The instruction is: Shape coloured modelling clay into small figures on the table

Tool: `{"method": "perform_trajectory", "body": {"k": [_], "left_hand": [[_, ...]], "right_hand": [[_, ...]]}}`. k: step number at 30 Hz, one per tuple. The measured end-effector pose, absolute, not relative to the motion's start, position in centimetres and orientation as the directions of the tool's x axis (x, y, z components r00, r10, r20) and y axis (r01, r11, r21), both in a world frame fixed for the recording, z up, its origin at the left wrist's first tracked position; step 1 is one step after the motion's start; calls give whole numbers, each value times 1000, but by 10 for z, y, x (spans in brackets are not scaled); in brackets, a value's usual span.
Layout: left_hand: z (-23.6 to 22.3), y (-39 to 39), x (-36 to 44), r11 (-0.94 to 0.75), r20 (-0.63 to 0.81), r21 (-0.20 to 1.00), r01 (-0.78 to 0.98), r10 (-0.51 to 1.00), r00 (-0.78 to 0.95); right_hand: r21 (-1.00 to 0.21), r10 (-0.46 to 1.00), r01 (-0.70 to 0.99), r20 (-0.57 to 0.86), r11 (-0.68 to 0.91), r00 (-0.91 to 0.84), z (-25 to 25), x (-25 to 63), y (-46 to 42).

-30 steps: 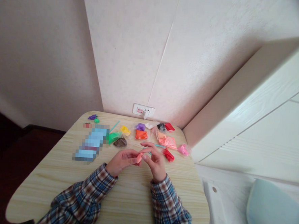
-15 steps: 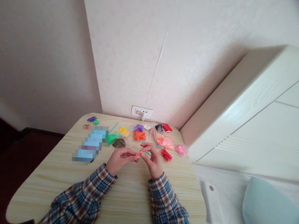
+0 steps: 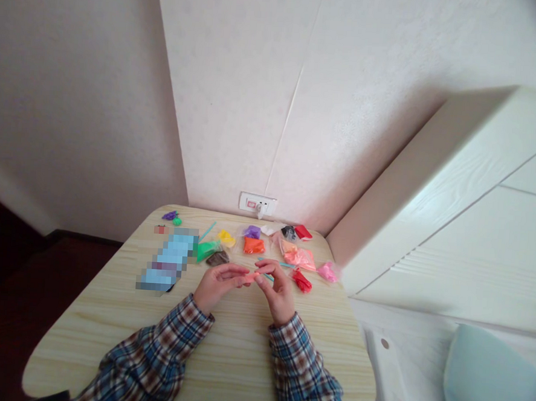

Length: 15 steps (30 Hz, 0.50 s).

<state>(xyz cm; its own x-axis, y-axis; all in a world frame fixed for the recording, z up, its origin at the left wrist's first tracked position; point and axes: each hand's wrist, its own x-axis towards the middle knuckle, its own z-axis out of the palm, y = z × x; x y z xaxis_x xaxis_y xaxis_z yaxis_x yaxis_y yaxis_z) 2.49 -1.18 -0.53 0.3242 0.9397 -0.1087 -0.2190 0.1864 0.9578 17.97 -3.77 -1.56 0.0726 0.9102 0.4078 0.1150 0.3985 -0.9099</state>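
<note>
Between my two hands is a small piece of salmon-pink modelling clay (image 3: 251, 277), held above the middle of the wooden table (image 3: 227, 349). My left hand (image 3: 220, 286) pinches its left end, thumb against fingers. From the other side, the fingertips and thumb of my right hand (image 3: 277, 292) close on its right end. The fingers partly cover the clay, so its full shape is hidden. Just beyond the hands lie a bag of brown clay (image 3: 218, 258), thin blue-green sticks (image 3: 286, 264) and a bag of red clay (image 3: 302, 281).
Farther back are bags of green (image 3: 207, 250), yellow (image 3: 226, 239), orange (image 3: 254, 245), purple (image 3: 252, 231) and pink clay (image 3: 328, 272). A blurred phone-like object (image 3: 168, 261) lies left, near a purple and green clay piece (image 3: 172, 217). A wall socket (image 3: 257, 204) holds a plug behind the table.
The view has shifted slightly, so everything sits a little farther right. Both hands keep hold of the clay, and the fingers have moved slightly around it.
</note>
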Motion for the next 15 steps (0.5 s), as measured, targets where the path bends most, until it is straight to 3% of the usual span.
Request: {"method": "perform_trajectory", "body": {"k": [15], "left_hand": [[-8, -10, 21, 66, -33, 978, -197, 985, 168]], "right_hand": [[-860, 897, 287, 441, 421, 7, -12, 174, -44]]}}
